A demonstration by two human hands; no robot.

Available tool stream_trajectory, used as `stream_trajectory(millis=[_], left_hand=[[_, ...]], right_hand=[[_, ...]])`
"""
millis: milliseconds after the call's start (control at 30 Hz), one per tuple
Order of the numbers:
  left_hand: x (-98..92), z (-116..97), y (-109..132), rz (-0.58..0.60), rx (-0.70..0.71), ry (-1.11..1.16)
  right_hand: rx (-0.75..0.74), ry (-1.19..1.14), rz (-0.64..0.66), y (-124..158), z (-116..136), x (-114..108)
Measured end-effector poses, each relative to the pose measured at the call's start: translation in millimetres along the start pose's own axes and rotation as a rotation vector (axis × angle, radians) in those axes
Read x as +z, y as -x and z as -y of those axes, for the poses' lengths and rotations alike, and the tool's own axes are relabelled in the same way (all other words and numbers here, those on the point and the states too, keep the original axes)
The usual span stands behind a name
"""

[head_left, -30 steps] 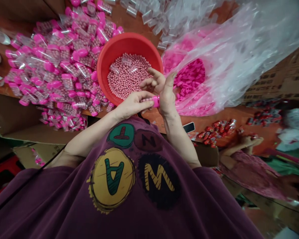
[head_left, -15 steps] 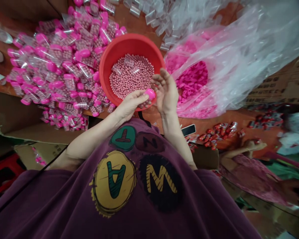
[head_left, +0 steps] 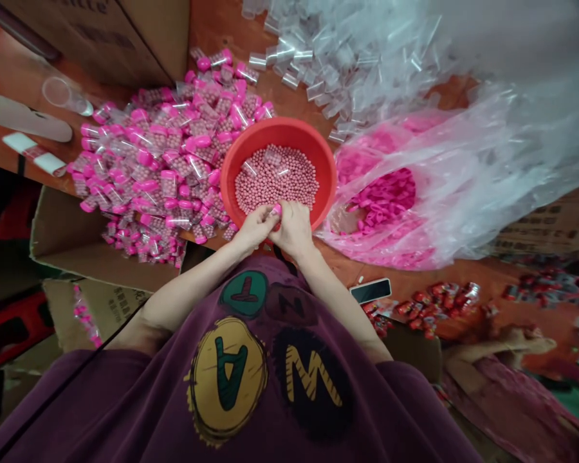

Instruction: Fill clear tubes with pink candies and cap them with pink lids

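Note:
My left hand [head_left: 255, 230] is closed on a small clear bottle, whose pink cap [head_left: 276, 209] pokes up between thumb and fingers. Against it, my right hand [head_left: 293, 226] is closed too, its fingers curled over the same bottle and hiding most of it. Both hands are at the near rim of a red basin [head_left: 230, 168]. Small pink beads [head_left: 275, 183] fill its bottom, with a few clear empty bottles [head_left: 271, 154] lying on top. To the left spreads a big heap of bead-filled bottles with pink caps [head_left: 168, 183].
Right of the basin, an open plastic bag [head_left: 463, 173] holds loose pink caps [head_left: 390, 196]. Clear empty bottles [head_left: 313, 58] lie behind it. A cardboard box [head_left: 96, 238] stands at the table's left edge. A phone [head_left: 370, 290] and red items [head_left: 439, 302] lie right, near another person's arm [head_left: 502, 347].
My right hand, open beside the bottle before, has come in and closed over it with the left. The view has shifted, so the basin appears lower and further right.

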State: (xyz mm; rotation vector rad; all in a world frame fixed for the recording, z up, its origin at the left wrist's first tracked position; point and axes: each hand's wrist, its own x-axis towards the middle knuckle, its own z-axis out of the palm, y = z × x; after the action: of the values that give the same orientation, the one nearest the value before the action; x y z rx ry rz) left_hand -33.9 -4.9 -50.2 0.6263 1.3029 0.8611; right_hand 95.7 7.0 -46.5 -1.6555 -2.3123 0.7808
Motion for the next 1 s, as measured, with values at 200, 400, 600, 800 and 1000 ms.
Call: stream_trajectory(millis=[200,400,600,800,1000], left_hand=[[-80.0,-14.8,-15.0,-0.379,0.24,-0.092],[-146.0,-40.7,-10.6,-0.8,0.627,-0.438],[-84.6,-23.4,-28.6,-0.396,0.515,-0.211],[-21.5,0.7,-78.7,-0.488,0.078,0.056],[-5.1,8.4,-81.7,-0.271,0.008,0.113]], right_hand=[[-0.131,-0.44,0.079,-64.2,7.1,36.1],[0.076,-0.205,0.041,-135.7,-9.3,85.0],[0.07,-0.32,-0.088,-136.8,-15.3,108.8],[-0.04,-0.461,-0.323,-85.6,-35.9,97.6],[0.049,-0.611,-0.323,-46.9,-37.6,105.8]])
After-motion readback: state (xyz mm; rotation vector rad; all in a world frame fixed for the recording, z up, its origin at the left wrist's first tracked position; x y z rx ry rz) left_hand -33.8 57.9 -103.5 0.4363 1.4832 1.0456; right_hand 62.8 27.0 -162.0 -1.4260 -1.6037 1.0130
